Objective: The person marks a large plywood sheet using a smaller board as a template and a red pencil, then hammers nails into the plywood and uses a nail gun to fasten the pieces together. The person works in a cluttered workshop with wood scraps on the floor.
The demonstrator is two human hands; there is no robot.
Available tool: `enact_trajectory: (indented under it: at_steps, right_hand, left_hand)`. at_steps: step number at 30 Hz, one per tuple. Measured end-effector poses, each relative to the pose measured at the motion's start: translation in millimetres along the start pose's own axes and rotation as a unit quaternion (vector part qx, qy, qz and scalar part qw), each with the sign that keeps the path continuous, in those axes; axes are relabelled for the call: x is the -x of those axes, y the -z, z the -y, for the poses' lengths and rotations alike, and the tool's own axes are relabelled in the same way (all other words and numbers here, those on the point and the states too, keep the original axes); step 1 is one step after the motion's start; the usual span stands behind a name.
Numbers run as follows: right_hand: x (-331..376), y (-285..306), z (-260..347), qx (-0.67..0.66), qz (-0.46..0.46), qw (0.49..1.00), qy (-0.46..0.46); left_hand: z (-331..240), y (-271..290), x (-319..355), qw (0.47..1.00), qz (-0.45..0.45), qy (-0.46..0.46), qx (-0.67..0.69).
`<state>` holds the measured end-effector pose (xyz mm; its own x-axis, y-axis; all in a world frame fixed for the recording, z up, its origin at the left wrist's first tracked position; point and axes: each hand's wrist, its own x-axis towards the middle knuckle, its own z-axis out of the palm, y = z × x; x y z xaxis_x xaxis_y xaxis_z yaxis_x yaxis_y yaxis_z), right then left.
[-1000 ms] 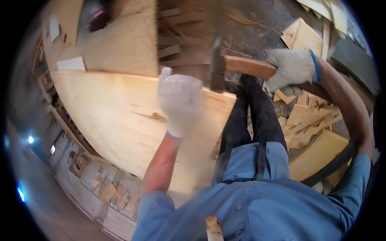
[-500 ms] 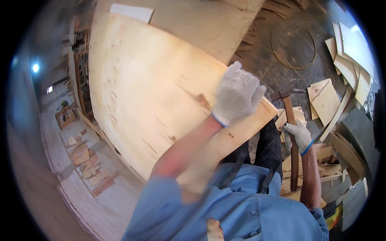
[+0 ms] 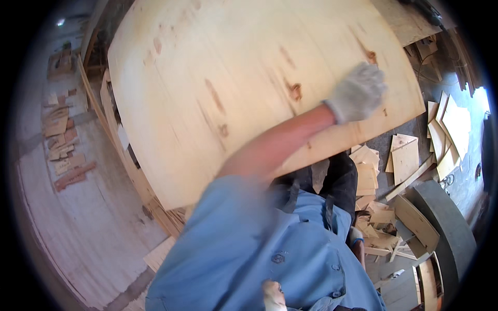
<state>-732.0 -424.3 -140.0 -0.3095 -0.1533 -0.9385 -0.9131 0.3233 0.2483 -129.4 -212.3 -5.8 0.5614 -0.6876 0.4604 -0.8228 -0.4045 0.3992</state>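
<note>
Head view: the left hand [image 3: 358,93], in a white knit glove, lies palm-down on a large pale plywood sheet [image 3: 233,88] near its right edge, fingers loosely curled against the wood rather than gripping. The sheet is light, with reddish knots and streaks, and fills the upper frame. Below its right corner, wood offcuts [image 3: 404,160] litter the floor. The right hand [image 3: 356,238] shows only as a gloved sliver below the sheet; its fingers cannot be made out.
</note>
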Motion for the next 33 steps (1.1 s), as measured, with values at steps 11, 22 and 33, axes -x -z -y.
enact_trajectory:
  at_steps: [11,22,33]
  right_hand:
    - [14.7,-65.8,-83.8,0.079,0.053,0.995,0.024]
    - [87.3,-226.3,-56.8,0.015,-0.024,0.945,0.326]
    - [5.6,-392.4,-272.2,0.028,0.021,0.993,0.11]
  left_hand:
    - [-25.6,340.3,565.1,0.848,0.054,0.427,-0.31]
    - [-23.5,353.1,651.2,0.865,-0.032,0.41,-0.289]
    - [-16.6,348.7,663.2,0.882,-0.044,0.364,-0.298]
